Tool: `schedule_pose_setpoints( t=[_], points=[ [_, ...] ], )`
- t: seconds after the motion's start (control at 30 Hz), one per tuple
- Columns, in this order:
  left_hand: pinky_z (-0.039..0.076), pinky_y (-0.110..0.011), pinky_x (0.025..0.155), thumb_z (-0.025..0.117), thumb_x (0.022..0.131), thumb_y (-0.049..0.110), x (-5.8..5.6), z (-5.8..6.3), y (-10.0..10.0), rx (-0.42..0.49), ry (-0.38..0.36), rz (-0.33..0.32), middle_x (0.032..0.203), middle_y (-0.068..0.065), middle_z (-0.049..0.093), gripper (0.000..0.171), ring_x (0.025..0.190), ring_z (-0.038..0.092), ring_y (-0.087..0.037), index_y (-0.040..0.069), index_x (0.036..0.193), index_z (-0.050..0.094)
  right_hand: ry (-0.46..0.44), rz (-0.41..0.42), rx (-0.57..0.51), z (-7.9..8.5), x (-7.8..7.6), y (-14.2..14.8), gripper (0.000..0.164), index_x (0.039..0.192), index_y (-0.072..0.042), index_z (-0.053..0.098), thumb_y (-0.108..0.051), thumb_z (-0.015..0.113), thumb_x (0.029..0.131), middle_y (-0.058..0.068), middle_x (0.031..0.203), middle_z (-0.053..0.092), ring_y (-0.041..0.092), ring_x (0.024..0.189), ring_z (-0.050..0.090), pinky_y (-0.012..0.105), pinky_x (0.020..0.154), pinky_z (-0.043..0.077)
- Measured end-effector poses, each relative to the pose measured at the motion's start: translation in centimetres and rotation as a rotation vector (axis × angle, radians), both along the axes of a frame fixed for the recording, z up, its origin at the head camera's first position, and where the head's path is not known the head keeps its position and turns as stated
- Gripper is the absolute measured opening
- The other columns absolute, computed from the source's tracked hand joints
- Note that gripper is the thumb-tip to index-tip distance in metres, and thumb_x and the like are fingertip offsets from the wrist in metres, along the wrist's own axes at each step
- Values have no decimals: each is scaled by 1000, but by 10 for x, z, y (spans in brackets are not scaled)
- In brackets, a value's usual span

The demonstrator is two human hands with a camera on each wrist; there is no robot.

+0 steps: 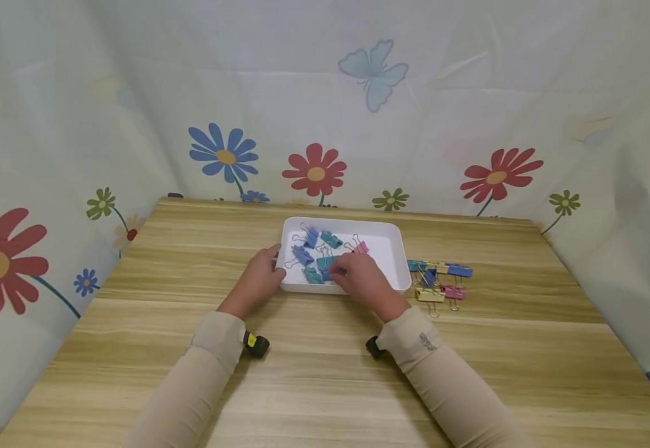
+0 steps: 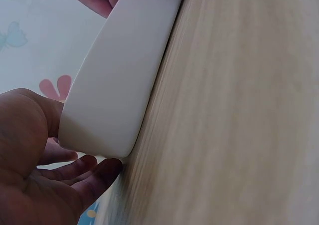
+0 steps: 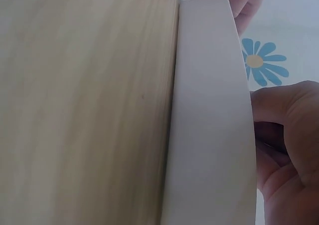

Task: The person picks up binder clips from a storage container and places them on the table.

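Note:
A white tray [image 1: 383,255] lies on the wooden table with blue, green and pink binder clips in it. My left hand [image 1: 259,278] grips its left front corner; in the left wrist view the thumb is over the rim and curled fingers [image 2: 102,177] are against the outside. Over the front wall reaches my right hand [image 1: 363,280], its fingertips pinching a blue binder clip [image 1: 325,274] low in the tray. In the right wrist view the tray wall [image 3: 212,115] hides that clip. Close by lie a green binder clip [image 1: 312,275] and a pink one [image 1: 361,247].
To the right of the tray, a group of binder clips lies on the table [image 1: 314,386]: a yellow one [image 1: 430,295], a pink one [image 1: 452,291], a blue one [image 1: 459,270] and several others. A flowered curtain [image 1: 280,93] hangs behind the table.

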State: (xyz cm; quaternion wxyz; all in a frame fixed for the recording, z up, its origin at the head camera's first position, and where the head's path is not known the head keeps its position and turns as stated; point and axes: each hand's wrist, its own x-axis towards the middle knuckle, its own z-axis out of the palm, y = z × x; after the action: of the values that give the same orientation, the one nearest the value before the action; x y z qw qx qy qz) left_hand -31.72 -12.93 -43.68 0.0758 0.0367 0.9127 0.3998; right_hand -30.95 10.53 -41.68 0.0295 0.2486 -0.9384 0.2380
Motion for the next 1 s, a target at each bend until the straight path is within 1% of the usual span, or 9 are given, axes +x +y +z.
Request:
schedule_pose_setpoints(
  t=[0.17, 0.27, 0.4, 0.57, 0.67, 0.83, 1.0],
  points=[
    [39, -46, 111, 48, 91, 13, 0, 0, 1, 2, 5, -2, 145, -19, 42, 65, 131, 47, -30, 2, 152, 27, 17, -4, 7, 1, 1, 3, 10, 93, -9, 77, -12, 69, 87, 3, 92, 74, 17, 90, 68, 35, 85, 55],
    [38, -46, 112, 48, 91, 13, 0, 0, 1, -2, 9, -3, 144, -19, 43, 65, 131, 46, -30, 3, 152, 27, 23, -10, 12, 4, 2, 4, 10, 93, -9, 77, -13, 69, 87, 3, 92, 75, 17, 90, 68, 36, 86, 55],
    [38, -46, 112, 48, 92, 13, 0, 0, 2, -2, 5, 0, 145, -19, 42, 65, 131, 46, -31, 3, 152, 27, 62, -13, 15, 9, 5, 6, 11, 93, -8, 77, -12, 69, 87, 4, 91, 75, 18, 89, 68, 38, 86, 55],
    [37, -46, 113, 47, 92, 14, 2, 1, 2, -1, -1, 3, 146, -19, 41, 65, 133, 45, -31, 3, 152, 27, 122, -4, 13, 14, 7, 10, 10, 92, -8, 77, -11, 68, 87, 4, 90, 75, 17, 88, 69, 36, 85, 55],
    [36, -47, 114, 47, 92, 14, 3, 1, 1, -1, 3, -3, 146, -19, 40, 65, 134, 43, -31, 3, 152, 26, 150, -2, -12, 15, 9, 14, 11, 92, -8, 77, -11, 67, 88, 4, 90, 75, 16, 87, 70, 35, 85, 56],
    [35, -46, 114, 47, 93, 14, 2, 1, 1, -3, -4, -4, 148, -18, 39, 65, 136, 42, -31, 4, 153, 25, 203, 9, -53, 17, 10, 21, 10, 91, -8, 77, -10, 67, 89, 4, 88, 75, 16, 85, 70, 36, 91, 55],
    [34, -47, 115, 47, 93, 14, 2, 1, 1, -2, -6, -4, 148, -18, 39, 64, 136, 41, -30, 3, 153, 25, 232, 17, -104, 22, 14, 26, 10, 91, -6, 77, -9, 69, 87, 4, 89, 73, 16, 84, 69, 35, 83, 57]
  ],
)
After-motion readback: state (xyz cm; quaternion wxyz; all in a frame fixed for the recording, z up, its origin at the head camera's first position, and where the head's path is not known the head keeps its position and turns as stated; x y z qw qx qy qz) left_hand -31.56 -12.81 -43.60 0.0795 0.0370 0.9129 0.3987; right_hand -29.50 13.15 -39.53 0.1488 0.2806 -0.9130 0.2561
